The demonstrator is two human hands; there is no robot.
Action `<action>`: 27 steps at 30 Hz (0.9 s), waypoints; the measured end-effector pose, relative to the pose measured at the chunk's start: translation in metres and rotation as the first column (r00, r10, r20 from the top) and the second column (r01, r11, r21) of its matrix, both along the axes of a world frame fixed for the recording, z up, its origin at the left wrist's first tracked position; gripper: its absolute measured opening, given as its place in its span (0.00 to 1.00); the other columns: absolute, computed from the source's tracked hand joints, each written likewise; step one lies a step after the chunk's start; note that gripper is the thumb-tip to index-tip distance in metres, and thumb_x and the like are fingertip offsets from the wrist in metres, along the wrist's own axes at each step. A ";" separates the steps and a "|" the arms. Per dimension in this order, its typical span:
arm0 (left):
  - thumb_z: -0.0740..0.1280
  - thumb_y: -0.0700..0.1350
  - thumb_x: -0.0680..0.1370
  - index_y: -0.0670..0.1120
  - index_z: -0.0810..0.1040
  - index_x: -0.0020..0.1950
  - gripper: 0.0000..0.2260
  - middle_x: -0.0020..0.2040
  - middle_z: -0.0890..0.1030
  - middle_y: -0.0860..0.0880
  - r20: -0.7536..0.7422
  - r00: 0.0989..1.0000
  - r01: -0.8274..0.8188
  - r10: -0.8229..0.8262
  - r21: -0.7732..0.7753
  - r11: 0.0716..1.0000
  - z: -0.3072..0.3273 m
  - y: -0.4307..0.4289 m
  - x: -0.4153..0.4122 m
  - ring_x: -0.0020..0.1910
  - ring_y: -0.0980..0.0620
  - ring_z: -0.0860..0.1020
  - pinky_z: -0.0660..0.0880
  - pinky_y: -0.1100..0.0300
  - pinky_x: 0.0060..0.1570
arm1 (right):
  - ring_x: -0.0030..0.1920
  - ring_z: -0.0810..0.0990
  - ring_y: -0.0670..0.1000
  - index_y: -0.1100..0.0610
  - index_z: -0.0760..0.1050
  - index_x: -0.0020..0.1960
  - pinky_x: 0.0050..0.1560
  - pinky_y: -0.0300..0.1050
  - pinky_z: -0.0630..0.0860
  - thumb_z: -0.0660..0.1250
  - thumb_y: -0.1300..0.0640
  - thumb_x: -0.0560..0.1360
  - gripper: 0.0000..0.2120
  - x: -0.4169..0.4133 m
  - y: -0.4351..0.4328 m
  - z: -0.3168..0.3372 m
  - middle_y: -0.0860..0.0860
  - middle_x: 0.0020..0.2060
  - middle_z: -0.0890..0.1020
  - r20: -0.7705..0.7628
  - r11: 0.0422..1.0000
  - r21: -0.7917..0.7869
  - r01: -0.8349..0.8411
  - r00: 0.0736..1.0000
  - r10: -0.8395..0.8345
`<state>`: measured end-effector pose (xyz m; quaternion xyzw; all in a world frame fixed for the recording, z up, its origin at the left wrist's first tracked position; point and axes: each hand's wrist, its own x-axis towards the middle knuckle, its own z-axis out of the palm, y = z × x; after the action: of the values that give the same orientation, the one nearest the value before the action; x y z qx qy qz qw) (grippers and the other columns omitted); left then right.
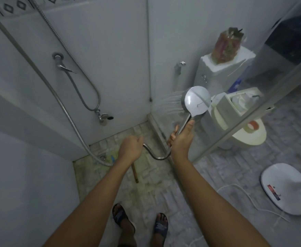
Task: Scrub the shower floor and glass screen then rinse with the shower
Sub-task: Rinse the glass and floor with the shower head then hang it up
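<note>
Chrome shower head [196, 101] sprays the glass [165, 107], gripped by the right hand [181, 139]; left hand [131, 147] fisted round the hose [157, 155]. Bin [239, 102] holds crumpled paper.

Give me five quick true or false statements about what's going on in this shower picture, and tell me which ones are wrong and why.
1. The right hand holds the shower head by its handle. True.
2. Water is spraying from the shower head. True.
3. The left hand is scrubbing the floor with a brush. False: it grips the metal hose, above the floor.
4. The spray points down at the floor drain. False: it goes sideways toward the corner by the glass screen.
5. A wooden stick lies on the shower floor. True.
</note>
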<state>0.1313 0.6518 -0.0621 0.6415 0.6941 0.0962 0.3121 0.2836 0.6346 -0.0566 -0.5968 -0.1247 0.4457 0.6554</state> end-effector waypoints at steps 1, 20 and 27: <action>0.59 0.47 0.84 0.28 0.79 0.44 0.22 0.46 0.80 0.28 0.004 1.000 -0.004 0.004 -0.017 1.000 -0.005 -0.002 -0.001 0.50 0.34 0.80 0.73 0.47 0.51 | 0.22 0.62 0.50 0.56 0.69 0.36 0.25 0.41 0.61 0.48 0.34 0.81 0.30 -0.001 -0.003 -0.004 0.52 0.23 0.65 -0.013 1.000 -0.027 0.011 1.000 -0.011; 0.58 0.49 0.84 0.32 0.79 0.43 0.23 0.46 0.82 0.31 -0.075 0.983 -0.185 0.170 -0.319 0.930 -0.107 -0.102 -0.063 0.47 0.36 0.81 0.74 0.50 0.43 | 0.22 0.63 0.51 0.56 0.68 0.37 0.25 0.39 0.63 0.51 0.30 0.78 0.30 -0.052 -0.083 -0.120 0.52 0.23 0.66 -0.215 0.914 -0.400 -0.066 0.976 -0.023; 0.58 0.51 0.81 0.40 0.74 0.33 0.21 0.42 0.82 0.36 -0.101 0.967 -0.255 0.234 -0.400 0.880 -0.137 -0.131 -0.083 0.43 0.38 0.81 0.77 0.51 0.43 | 0.23 0.64 0.51 0.57 0.68 0.36 0.25 0.40 0.65 0.50 0.30 0.79 0.32 -0.072 -0.111 -0.151 0.53 0.23 0.66 -0.221 0.873 -0.475 -0.106 0.975 -0.002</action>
<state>0.0488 0.5212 -0.1989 0.4713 0.7816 -0.0287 0.4075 0.2117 0.5234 -0.2072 -0.6865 0.0462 0.5420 0.4825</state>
